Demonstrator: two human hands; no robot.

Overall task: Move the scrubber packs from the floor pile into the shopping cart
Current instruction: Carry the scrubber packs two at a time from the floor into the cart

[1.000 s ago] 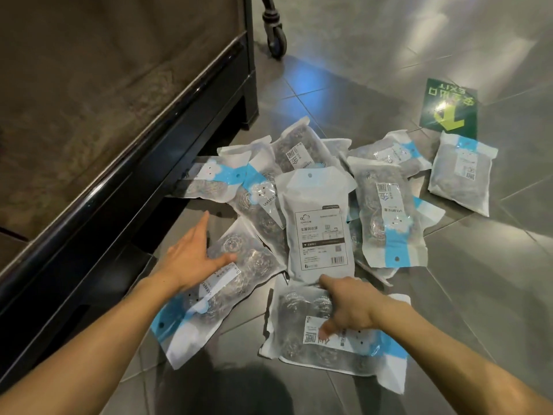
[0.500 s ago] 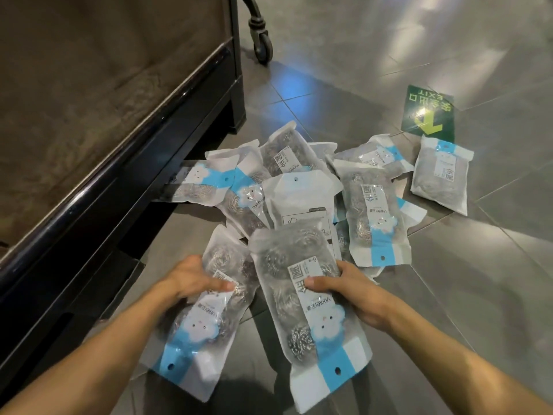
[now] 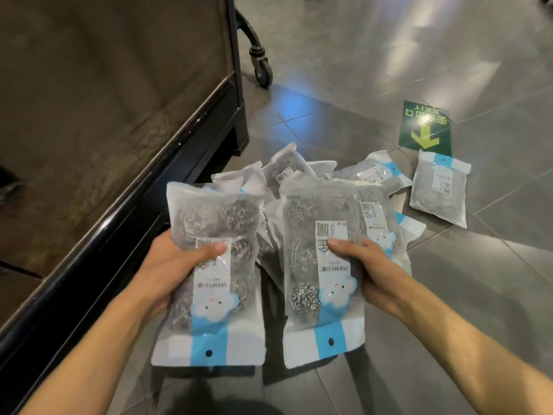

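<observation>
Above the grey tiled floor (image 3: 374,339), two clear plastic packs of steel-wool scrubbers with blue-and-white headers are being held up, one per hand. The left hand (image 3: 173,265) is gripping the left pack (image 3: 215,235), thumb pressing across its label; the right hand (image 3: 368,265) is pinching the right pack (image 3: 317,235) the same way. Beyond them, the rest of the pile (image 3: 353,181) is lying on the tiles, one stray pack (image 3: 438,188) beside a green exit sticker (image 3: 425,128). The dark-framed shopping cart (image 3: 119,115) is standing to the left. Judging by this, most of the moving is remaining.
</observation>
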